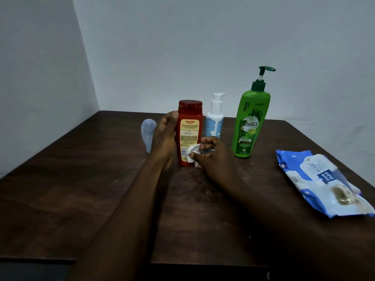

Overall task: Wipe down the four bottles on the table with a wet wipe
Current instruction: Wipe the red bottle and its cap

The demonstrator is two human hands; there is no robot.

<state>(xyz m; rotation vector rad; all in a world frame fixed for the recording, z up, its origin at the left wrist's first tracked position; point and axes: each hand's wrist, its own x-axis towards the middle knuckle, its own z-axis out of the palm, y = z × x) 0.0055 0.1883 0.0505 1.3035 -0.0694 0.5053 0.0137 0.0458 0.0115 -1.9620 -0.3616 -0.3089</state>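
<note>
The left hand curled round a glossy red plastic bottle, upright on the wood-grain table; the right hand pinched a crumpled white wipe against its lower label.

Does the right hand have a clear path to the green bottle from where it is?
Likely yes: the green bottle stands just right of the right hand, bare table between; the hand only holds the wet wipe.

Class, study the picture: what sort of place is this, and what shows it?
Likely a plain room at home: a wooden table in a corner of bare walls, with a green bottle and a wipes pack on it.
</note>
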